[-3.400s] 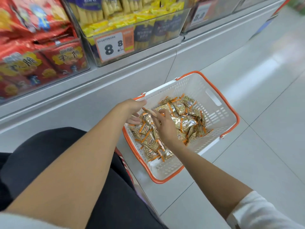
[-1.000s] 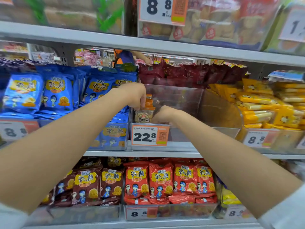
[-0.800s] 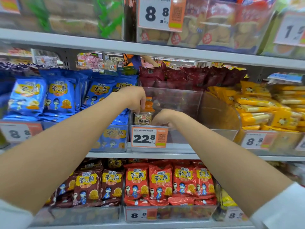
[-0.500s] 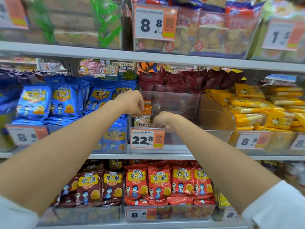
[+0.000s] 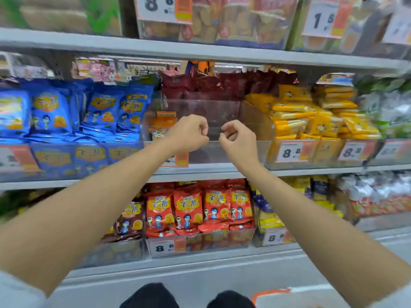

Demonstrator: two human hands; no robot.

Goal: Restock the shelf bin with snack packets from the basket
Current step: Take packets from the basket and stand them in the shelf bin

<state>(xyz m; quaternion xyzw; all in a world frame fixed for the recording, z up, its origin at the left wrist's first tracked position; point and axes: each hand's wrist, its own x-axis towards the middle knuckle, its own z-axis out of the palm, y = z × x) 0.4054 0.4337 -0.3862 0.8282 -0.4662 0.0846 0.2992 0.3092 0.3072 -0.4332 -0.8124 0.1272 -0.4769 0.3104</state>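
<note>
Head camera: my left hand [image 5: 189,135] and right hand [image 5: 239,141] show curled, empty fingers before the clear bin [image 5: 222,153]; its packets [image 5: 161,126] blur, basket [image 5: 273,293] cut off.

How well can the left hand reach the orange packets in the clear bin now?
Probably yes. The left hand is just right of the orange packets, at the front of the clear bin, whose top looks open; nothing lies between them.

The shelf bin [image 5: 222,112] is clear, smooth, glossy plastic. At nine o'clock of it the blue packets [image 5: 51,112] are shiny film, as are the red packets [image 5: 189,205] at six. The shelf edge [image 5: 200,50] at twelve looks like matt grey painted metal; the price tag [image 5: 291,152] at three looks like paper.
</note>
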